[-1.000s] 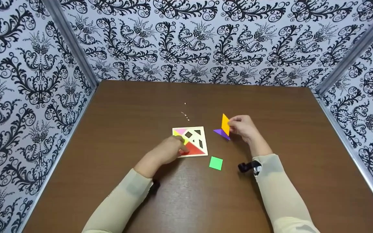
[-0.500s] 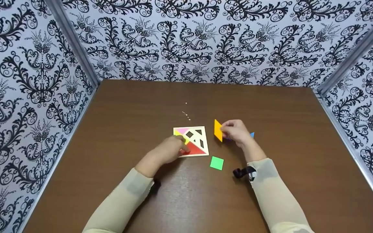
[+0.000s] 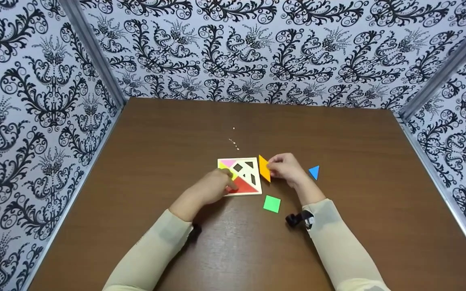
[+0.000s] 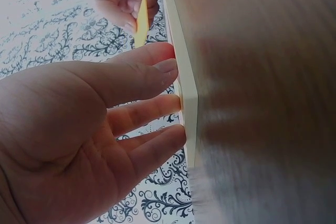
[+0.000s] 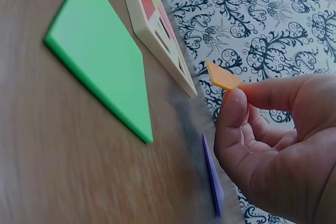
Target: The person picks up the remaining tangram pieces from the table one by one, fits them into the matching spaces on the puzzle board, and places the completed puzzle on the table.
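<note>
My left hand (image 3: 210,186) rests its extended fingertips on a pale tangram board (image 3: 244,170), which holds a red triangle (image 3: 245,186), a yellow piece and a pink piece (image 3: 227,162). Several cut-outs in its right part show dark. Between thumb and fingers, my right hand (image 3: 287,167) pinches an orange parallelogram piece (image 3: 264,168), tilted up beside the board's right edge and above the table. In the right wrist view a purple triangle (image 5: 212,179) lies below that hand; the head view hides it. The left wrist view shows the fingertips touching the board's top face.
A green square (image 3: 272,204) lies on the brown table just off the board's lower right corner. A blue triangle (image 3: 314,172) sits to the right of my right hand. Patterned walls enclose the table at the back and sides.
My right hand has carried the orange piece left and nearer, up to the board's right edge. The blue triangle has come into view behind it. My left hand stays on the board.
</note>
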`<state>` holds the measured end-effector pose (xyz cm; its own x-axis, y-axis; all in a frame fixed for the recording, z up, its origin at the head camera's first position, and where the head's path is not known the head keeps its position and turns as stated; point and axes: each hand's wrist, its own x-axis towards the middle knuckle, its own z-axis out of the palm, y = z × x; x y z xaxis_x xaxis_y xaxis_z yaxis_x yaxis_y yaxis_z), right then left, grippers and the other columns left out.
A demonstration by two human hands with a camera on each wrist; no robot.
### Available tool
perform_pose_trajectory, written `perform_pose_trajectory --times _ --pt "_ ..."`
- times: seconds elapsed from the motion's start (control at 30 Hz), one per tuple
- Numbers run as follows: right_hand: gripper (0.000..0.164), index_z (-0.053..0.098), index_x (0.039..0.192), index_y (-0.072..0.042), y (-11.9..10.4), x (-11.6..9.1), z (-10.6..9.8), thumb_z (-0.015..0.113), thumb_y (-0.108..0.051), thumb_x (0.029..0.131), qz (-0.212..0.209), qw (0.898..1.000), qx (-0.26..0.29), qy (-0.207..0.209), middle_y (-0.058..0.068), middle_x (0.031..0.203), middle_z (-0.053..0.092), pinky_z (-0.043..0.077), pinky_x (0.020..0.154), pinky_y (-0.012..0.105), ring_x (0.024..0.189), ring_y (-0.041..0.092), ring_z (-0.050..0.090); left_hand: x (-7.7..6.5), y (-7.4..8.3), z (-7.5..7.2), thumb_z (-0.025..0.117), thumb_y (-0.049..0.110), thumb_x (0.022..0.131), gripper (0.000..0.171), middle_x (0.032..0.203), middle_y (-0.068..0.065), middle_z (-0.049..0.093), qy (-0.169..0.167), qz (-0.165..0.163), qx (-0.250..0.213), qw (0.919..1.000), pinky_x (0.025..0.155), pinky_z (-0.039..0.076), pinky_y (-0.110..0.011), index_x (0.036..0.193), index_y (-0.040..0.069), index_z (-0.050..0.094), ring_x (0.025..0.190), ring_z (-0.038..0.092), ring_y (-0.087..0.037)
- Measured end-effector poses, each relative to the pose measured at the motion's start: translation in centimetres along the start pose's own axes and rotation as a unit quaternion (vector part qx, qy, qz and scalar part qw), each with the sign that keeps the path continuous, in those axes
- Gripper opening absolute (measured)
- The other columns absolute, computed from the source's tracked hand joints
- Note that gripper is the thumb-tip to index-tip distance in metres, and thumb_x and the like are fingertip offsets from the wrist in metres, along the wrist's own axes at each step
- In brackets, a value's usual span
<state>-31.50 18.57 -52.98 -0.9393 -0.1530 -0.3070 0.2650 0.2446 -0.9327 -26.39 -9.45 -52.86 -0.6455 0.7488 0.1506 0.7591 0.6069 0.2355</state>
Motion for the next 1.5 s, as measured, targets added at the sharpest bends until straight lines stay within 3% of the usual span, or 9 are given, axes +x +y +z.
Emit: perform_pose_trajectory --times 0.3,0.6,0.87,1.07,1.37,1.5 --pt "0.011 0.07 0.105 0.006 0.2 0.1 1.1 0.068 -0.003 0.099 -0.002 1.0 -0.02 -0.006 0.007 0.088 0.063 0.056 0.062 0.019 0.065 0.011 0.059 0.0 0.1 -0.2 0.073 -0.005 0.09 0.026 0.101 -0.013 0.072 -0.007 -0.012 0.001 0.9999 0.085 0.058 -0.042 0.098 0.017 0.085 0.089 0.067 -0.03" --pt "0.01 0.071 0.104 0.008 0.7 0.1 2.1 0.069 0.001 0.097 0.006 1.0 -0.012 -0.016 0.009 0.089 0.066 0.058 0.061 0.019 0.063 0.011 0.061 0.0 0.3 -0.2 0.068 -0.004 0.094 0.027 0.091 -0.008 0.064 -0.021 -0.028 -0.009 0.9994 0.076 0.053 -0.037 0.098 0.017 0.085 0.08 0.056 -0.023" --pt "0.011 0.071 0.104 0.01 0.7 0.1 2.4 0.07 0.002 0.097 0.0 1.0 -0.008 -0.02 0.008 0.088 0.067 0.059 0.062 0.019 0.064 0.01 0.063 0.0 0.2 -0.1 0.073 -0.005 0.092 0.026 0.1 -0.011 0.071 -0.017 -0.033 -0.022 0.9991 0.083 0.058 -0.042 0.1 0.016 0.086 0.089 0.067 -0.029" --pt "0.013 0.07 0.106 0.011 0.7 0.0 2.8 0.07 0.002 0.097 0.005 1.0 -0.008 -0.018 0.009 0.09 0.067 0.06 0.062 0.019 0.065 0.009 0.064 0.0 0.2 -0.1 0.073 -0.004 0.092 0.026 0.099 -0.011 0.071 -0.011 -0.036 -0.031 0.9988 0.081 0.058 -0.042 0.101 0.016 0.086 0.086 0.067 -0.029" --pt "0.015 0.07 0.108 0.014 0.6 -0.2 3.3 0.07 0.004 0.097 0.007 1.0 0.001 -0.017 0.01 0.088 0.067 0.06 0.061 0.019 0.063 0.008 0.065 0.0 0.2 0.0 0.071 -0.004 0.093 0.029 0.112 -0.014 0.074 -0.022 -0.055 -0.034 0.9977 0.092 0.059 -0.045 0.107 0.016 0.086 0.098 0.071 -0.032" --pt "0.014 0.068 0.108 0.015 0.5 -0.3 3.5 0.069 0.006 0.097 0.007 1.0 0.009 -0.019 0.009 0.086 0.066 0.06 0.061 0.019 0.062 0.008 0.064 0.0 0.2 -0.1 0.07 -0.004 0.093 0.028 0.107 -0.013 0.073 -0.02 -0.05 -0.034 0.9979 0.087 0.059 -0.043 0.106 0.016 0.086 0.093 0.069 -0.03"
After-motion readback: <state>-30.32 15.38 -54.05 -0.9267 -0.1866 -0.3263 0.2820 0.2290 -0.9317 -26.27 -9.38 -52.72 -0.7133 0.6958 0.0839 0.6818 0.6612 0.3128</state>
